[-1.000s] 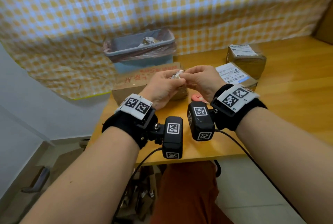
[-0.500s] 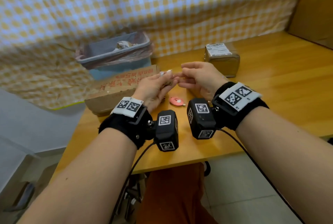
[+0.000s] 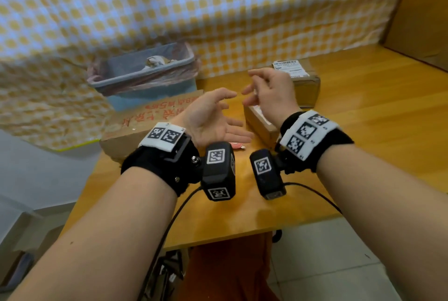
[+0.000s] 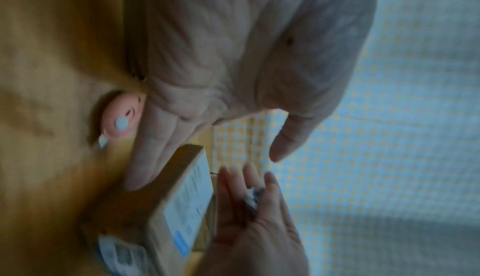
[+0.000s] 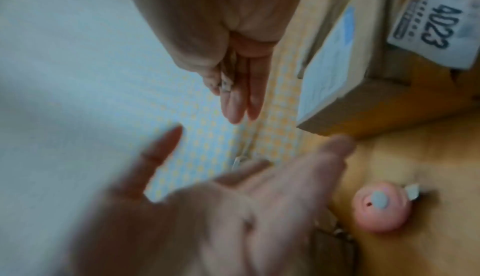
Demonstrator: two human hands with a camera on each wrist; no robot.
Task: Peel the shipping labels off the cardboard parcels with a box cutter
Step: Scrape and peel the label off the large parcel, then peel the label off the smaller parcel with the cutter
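Note:
My left hand (image 3: 218, 116) hovers over the table with palm turned up and fingers spread, holding nothing. A short gap to its right, my right hand (image 3: 257, 89) pinches a small crumpled label scrap (image 4: 253, 196) between thumb and fingers, seen in both wrist views. The pink round box cutter (image 3: 236, 146) lies on the table below my left hand, its short blade out (image 5: 413, 192). A small labelled parcel (image 3: 259, 122) sits under my right wrist. Another labelled parcel (image 3: 300, 85) stands behind it. A flat parcel with red print (image 3: 150, 116) lies to the left.
A blue bin (image 3: 145, 75) lined with a plastic bag holds paper scraps at the table's back left. A checked cloth (image 3: 218, 9) hangs behind the wooden table (image 3: 363, 131). A large cardboard box (image 3: 426, 22) stands at the far right.
My hands were pressed together around the scrap; now they have parted. The left hand has let go and opened, and the right hand has lifted away with the scrap.

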